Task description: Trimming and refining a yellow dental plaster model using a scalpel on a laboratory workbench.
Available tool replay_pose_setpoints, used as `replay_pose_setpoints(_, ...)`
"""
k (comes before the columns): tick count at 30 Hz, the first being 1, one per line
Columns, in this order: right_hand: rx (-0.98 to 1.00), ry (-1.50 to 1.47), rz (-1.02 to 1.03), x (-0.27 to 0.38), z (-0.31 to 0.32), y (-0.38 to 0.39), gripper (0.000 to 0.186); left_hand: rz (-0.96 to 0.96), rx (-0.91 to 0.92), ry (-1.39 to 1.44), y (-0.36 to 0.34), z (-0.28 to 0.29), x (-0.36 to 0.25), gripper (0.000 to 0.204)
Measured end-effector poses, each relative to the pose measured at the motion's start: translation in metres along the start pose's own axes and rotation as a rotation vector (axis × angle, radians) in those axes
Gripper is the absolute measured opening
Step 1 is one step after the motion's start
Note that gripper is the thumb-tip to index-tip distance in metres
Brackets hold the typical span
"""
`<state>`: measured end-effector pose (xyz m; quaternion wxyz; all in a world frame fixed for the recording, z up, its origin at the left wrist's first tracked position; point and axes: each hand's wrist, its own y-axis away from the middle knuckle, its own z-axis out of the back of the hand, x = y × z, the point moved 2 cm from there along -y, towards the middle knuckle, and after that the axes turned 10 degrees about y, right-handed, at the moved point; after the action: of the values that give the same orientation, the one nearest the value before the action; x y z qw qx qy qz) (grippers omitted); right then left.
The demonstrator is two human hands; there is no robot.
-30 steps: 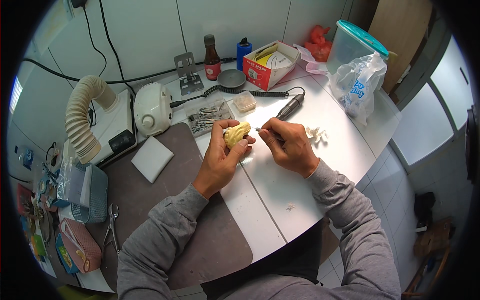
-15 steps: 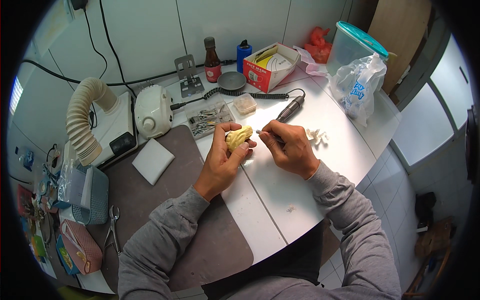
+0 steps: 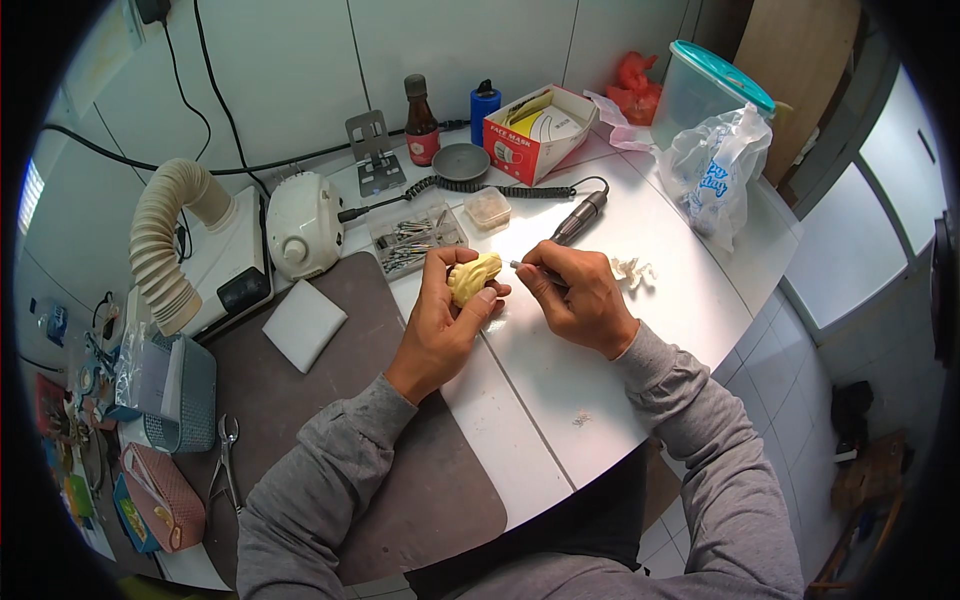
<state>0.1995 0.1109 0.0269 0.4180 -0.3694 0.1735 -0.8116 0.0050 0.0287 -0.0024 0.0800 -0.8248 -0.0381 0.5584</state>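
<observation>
My left hand (image 3: 444,318) holds a pale yellow carved piece (image 3: 472,278) between thumb and fingers above the worktop. My right hand (image 3: 582,298) grips a slim metal-tipped tool (image 3: 519,265), its thin tip pointing left very close to the piece's right side; whether they touch is unclear. A dark rotary handpiece (image 3: 588,210) on a coiled cord is just behind my right hand, partly hidden by it. White crumpled scraps (image 3: 636,271) lie right of that hand. A compartment box of bits (image 3: 404,255) sits behind my left hand.
Around the white worktop (image 3: 510,450) are a machine (image 3: 302,225), hose (image 3: 158,250), foam block (image 3: 305,325), grey mat (image 3: 300,430), nippers (image 3: 228,460), baskets (image 3: 180,420), small clear box (image 3: 488,208), bottle (image 3: 421,135), red-white carton (image 3: 525,150), plastic bag (image 3: 715,185) and lidded tub (image 3: 685,90).
The yellow piece and my left fingers have shifted and turned very slightly. My right hand holds nearly the same position.
</observation>
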Motion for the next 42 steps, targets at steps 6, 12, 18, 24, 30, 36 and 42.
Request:
replay_pose_setpoints(6,0.002,0.003,0.0,0.0003,0.001,-0.0005,0.019,-0.008,-0.002,-0.015,0.0003,0.0007,0.0012,0.039)
replay_pose_setpoints(12,-0.001,0.001,0.004,0.001,0.0007,-0.0005,0.019,-0.003,-0.01,-0.012,0.0001,0.0006,0.0011,0.039)
replay_pose_setpoints(18,0.006,0.001,-0.002,0.0006,0.001,-0.0005,0.019,0.007,-0.013,-0.011,0.0002,0.0015,0.0007,0.039)
replay_pose_setpoints(24,-0.002,0.007,0.004,-0.0005,0.0003,-0.0005,0.02,-0.01,-0.021,-0.024,0.0,0.0014,0.0014,0.039)
replay_pose_setpoints(30,-0.017,-0.016,-0.048,-0.0001,0.0033,-0.001,0.019,-0.067,-0.031,-0.102,-0.0004,-0.0001,-0.0047,0.047)
replay_pose_setpoints(36,-0.019,-0.058,-0.025,-0.0034,0.004,0.0002,0.021,-0.078,-0.059,-0.075,-0.0005,0.0022,-0.0036,0.053)
replay_pose_setpoints(42,0.115,-0.019,0.018,0.001,0.0039,-0.0003,0.029,-0.024,-0.089,0.032,-0.0018,0.0056,-0.0057,0.057)
